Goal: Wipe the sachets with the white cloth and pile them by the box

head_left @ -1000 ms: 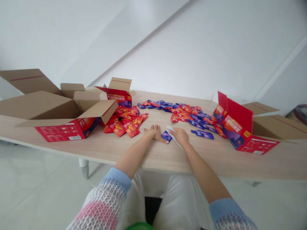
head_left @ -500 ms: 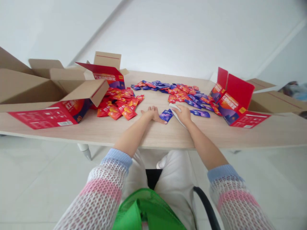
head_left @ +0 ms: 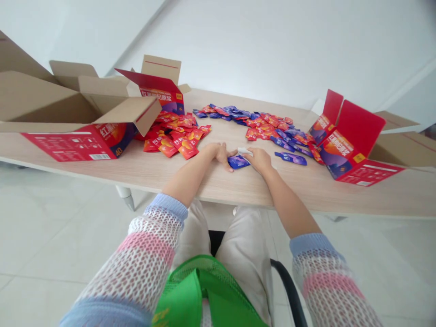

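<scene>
A purple sachet (head_left: 239,162) lies flat on the table between my two hands. My left hand (head_left: 222,156) rests on the tabletop with its fingers spread, thumb and a fingertip touching the sachet's left side. In my right hand (head_left: 259,160) is a folded white cloth (head_left: 244,151), its edge lying over the sachet's upper right part. Whether it is fabric or paper I cannot tell. Right of that hand another purple sachet (head_left: 291,158) lies alone. Nearest my left hand is a heap of red-orange sachets (head_left: 177,138).
Mixed purple and red sachets (head_left: 231,113) curve across the back of the table (head_left: 238,190) toward the right. Open cartons stand at the left (head_left: 75,146), behind the red heap (head_left: 161,97) and at the right (head_left: 344,150). A chair armrest (head_left: 289,290) is below at my right.
The white cloth has moved left onto the purple sachet with my right hand. The sachet now lies more level, and my left hand sits against its left end. The view has shifted slightly.
</scene>
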A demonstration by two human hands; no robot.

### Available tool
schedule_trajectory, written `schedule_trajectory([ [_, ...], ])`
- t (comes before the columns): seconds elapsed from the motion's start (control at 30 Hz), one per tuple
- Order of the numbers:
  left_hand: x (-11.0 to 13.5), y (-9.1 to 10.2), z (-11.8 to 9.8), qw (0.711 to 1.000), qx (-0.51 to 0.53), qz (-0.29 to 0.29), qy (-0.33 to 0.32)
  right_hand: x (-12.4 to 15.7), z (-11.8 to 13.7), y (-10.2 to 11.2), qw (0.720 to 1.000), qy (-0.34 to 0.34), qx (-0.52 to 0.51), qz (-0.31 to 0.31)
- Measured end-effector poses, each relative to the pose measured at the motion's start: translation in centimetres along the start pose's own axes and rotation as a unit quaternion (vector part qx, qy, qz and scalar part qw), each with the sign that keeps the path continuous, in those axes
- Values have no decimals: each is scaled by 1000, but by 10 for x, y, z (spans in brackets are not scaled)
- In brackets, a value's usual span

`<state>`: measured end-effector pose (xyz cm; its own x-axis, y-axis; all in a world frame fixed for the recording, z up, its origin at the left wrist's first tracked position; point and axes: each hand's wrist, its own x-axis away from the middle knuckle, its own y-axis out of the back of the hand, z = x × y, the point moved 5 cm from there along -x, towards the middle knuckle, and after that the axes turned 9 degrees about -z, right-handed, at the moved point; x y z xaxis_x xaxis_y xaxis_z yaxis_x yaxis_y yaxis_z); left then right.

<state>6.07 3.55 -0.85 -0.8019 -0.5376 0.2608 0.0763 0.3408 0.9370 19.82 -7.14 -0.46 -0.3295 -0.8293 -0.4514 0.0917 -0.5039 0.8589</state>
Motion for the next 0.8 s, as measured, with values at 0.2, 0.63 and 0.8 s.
schedule_trajectory([
  [0.2, 5, 1, -1, 999, -10, 39, -12, -3, -11, -2, 997, -60, 37, -13],
  [0.63, 9, -4, 3, 998, -33, 33, -42, -6, -46, 29, 971, -57, -192, -127],
  [0.8, 13, -6, -3, 999, -44, 12, 10, 0, 2, 8, 952, 95, -290, 16],
])
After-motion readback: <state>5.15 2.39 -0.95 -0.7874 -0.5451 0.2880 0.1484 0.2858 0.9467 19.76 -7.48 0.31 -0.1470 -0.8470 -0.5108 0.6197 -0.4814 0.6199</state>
